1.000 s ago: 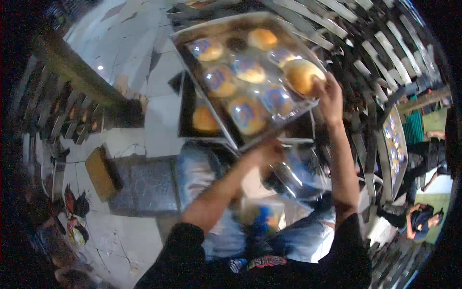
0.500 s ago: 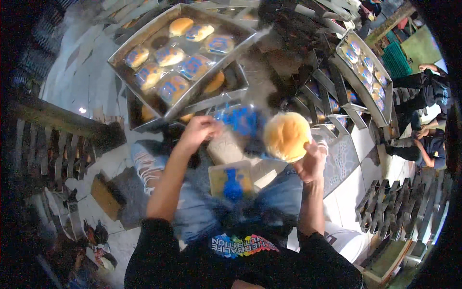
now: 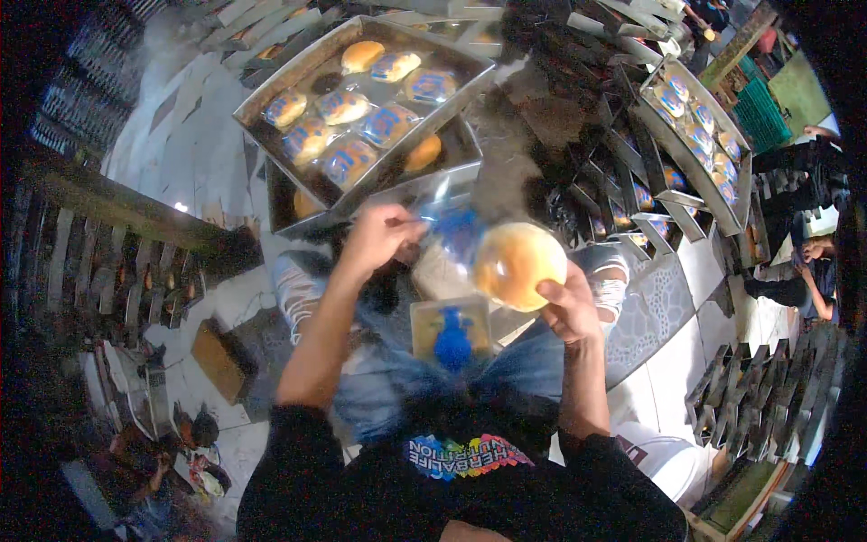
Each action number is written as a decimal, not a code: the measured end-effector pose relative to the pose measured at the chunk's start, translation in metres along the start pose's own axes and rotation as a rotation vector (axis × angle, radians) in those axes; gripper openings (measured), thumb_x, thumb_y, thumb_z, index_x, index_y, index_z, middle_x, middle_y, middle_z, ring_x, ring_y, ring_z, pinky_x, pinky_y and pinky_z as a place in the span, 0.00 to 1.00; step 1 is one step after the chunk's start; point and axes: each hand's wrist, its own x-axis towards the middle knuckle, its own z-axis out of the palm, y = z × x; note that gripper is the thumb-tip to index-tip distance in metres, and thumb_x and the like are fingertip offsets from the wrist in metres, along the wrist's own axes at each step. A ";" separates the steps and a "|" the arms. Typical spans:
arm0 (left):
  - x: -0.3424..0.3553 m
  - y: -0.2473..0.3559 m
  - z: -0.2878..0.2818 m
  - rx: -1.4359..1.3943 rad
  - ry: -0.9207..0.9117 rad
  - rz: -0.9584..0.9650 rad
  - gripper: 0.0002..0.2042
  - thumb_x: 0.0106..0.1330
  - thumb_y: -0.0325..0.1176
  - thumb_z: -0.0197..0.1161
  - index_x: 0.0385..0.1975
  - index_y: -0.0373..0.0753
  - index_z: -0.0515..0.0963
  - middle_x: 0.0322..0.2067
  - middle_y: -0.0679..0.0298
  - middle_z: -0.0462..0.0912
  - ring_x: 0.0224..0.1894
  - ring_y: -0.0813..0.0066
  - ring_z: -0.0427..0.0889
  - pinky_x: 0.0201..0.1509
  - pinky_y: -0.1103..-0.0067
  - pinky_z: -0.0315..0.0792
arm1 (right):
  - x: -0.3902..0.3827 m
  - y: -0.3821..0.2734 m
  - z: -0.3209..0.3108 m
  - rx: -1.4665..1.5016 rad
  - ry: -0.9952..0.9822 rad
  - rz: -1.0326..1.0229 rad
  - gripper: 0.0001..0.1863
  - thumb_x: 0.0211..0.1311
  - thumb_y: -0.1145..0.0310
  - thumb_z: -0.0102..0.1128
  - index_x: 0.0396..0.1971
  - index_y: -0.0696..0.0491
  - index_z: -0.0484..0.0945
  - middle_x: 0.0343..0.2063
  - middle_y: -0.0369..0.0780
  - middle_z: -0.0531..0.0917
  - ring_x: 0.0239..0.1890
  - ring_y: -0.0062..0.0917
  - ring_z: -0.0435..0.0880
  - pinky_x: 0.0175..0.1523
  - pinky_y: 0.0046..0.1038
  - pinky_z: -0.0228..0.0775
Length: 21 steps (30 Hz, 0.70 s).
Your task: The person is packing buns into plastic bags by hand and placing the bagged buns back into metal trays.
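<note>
In my right hand (image 3: pixel 571 303) is a round golden bun (image 3: pixel 517 266), gripped at its right edge with the thumb on top. My left hand (image 3: pixel 384 239) pinches the edge of a clear plastic bag with blue print (image 3: pixel 456 224). The bag hangs just left of the bun and is blurred; whether the bun's edge touches it, I cannot tell. Below both hands, between my legs, sits a square see-through container (image 3: pixel 420 336) with a blue shape on it. Beyond my left hand, a metal tray (image 3: pixel 418 133) holds several bagged buns (image 3: pixel 388 124) and an unwrapped-looking one (image 3: pixel 362 57).
Under that tray is another metal tray (image 3: pixel 465 144) with buns. To the right stand a tilted tray of bagged buns (image 3: pixel 695 135) and stacked trays (image 3: pixel 763 397). A green crate (image 3: pixel 761 110) is at far right. Other people sit at right (image 3: pixel 813 275) and lower left (image 3: pixel 185 452).
The bun in my right hand has moved left and slightly down, closer to the bag. My left hand still pinches the bag. The whole view has shifted a little.
</note>
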 end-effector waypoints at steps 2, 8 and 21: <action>-0.003 0.004 0.007 0.021 -0.033 0.028 0.08 0.51 0.32 0.65 0.21 0.33 0.77 0.17 0.65 0.77 0.19 0.84 0.72 0.24 0.83 0.66 | 0.006 0.005 0.012 -0.059 0.062 0.024 0.15 0.50 0.67 0.60 0.37 0.57 0.72 0.18 0.29 0.74 0.06 0.07 0.55 0.09 0.13 0.46; 0.009 -0.015 0.049 -0.338 0.342 0.229 0.12 0.54 0.35 0.63 0.33 0.33 0.75 0.28 0.64 0.79 0.28 0.79 0.75 0.32 0.81 0.69 | 0.025 0.014 0.039 -0.248 0.069 -0.143 0.20 0.55 0.69 0.56 0.47 0.60 0.67 0.34 0.37 0.78 0.31 0.15 0.76 0.37 0.17 0.68; -0.004 0.012 0.086 -1.678 -0.281 -0.102 0.31 0.58 0.59 0.46 0.52 0.38 0.64 0.46 0.54 0.72 0.47 0.60 0.72 0.52 0.66 0.67 | 0.034 0.001 0.084 -1.271 -0.278 -0.792 0.26 0.46 0.78 0.50 0.50 0.62 0.61 0.49 0.56 0.66 0.52 0.47 0.66 0.54 0.40 0.61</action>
